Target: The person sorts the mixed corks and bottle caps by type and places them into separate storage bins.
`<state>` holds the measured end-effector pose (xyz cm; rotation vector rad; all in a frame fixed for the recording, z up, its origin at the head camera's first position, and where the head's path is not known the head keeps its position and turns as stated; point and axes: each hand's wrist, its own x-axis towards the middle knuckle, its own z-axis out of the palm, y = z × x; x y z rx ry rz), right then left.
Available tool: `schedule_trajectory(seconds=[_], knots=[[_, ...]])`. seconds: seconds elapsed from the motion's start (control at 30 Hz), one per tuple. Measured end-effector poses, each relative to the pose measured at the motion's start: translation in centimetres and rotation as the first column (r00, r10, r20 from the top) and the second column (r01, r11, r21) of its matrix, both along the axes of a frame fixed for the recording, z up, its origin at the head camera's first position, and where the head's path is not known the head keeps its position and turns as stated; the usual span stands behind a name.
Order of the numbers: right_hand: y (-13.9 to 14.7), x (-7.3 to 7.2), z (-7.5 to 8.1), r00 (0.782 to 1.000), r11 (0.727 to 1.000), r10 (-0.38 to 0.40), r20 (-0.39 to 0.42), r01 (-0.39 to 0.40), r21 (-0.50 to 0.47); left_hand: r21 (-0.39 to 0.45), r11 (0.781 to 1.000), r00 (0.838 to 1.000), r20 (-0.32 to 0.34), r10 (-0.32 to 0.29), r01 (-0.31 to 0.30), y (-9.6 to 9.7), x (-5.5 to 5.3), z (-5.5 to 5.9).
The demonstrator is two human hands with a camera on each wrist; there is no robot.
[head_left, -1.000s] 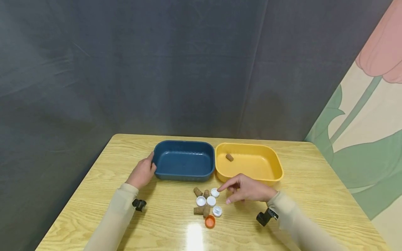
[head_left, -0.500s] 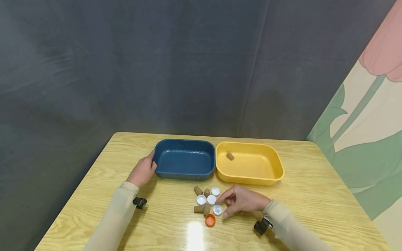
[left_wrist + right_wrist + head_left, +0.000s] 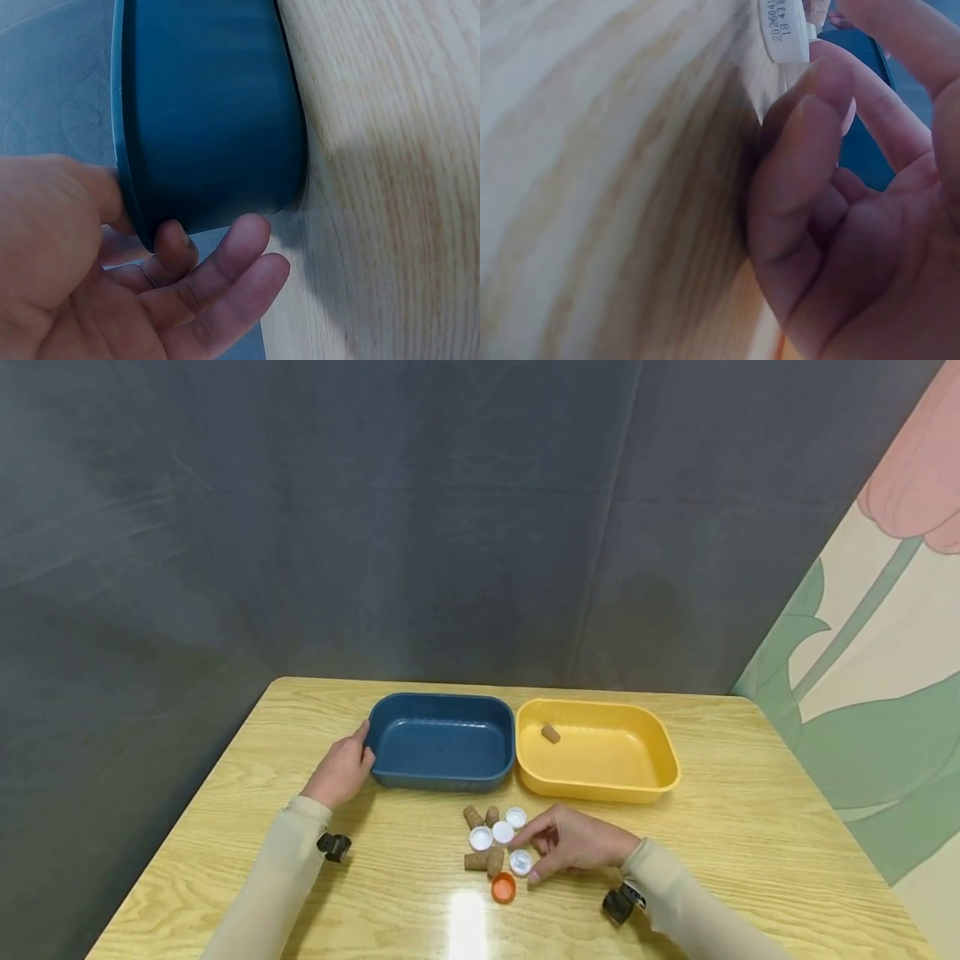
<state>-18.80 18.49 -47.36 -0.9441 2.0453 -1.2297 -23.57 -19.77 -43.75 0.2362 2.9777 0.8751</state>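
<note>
My left hand grips the left end of a blue plastic bin. In the left wrist view fingers lie against its outer wall below the rim. My right hand is low over the table, index finger and thumb spread on either side of a white bottle cap. That cap, with printed digits on its side, shows past the bent fingers in the right wrist view. Its index fingertip is right beside another white cap. An orange cap lies just nearer to me.
Several corks, among them a lying cork, and more white caps such as a left one are clustered on the wooden table. A yellow bin stands beside the blue one, with one cork inside.
My right hand has moved toward me and left, from beside the far white cap to the nearer one. A neighbouring white cap has shifted slightly away. The left hand stays on the blue bin.
</note>
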Motion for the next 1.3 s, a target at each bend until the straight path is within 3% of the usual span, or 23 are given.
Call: schedule_trajectory(seconds=[0.5,0.8,1.3], knots=[[-0.93,0.3,0.17,0.998,0.998,-0.033,-0.057,0.035,0.049,-0.026,1.0,0.999,-0.038,-0.007,0.006,-0.12,-0.15,-0.07],[-0.86,0.24,-0.24,0.992,0.998,-0.023,-0.126,0.031,0.058,-0.011,1.0,1.0,-0.015,-0.004,0.003,-0.05,-0.08,-0.12],[-0.75,0.46,0.31,0.987,0.999,-0.035,-0.158,0.04,0.028,-0.025,1.0,1.0,-0.012,0.009,-0.01,0.05,0.01,-0.12]])
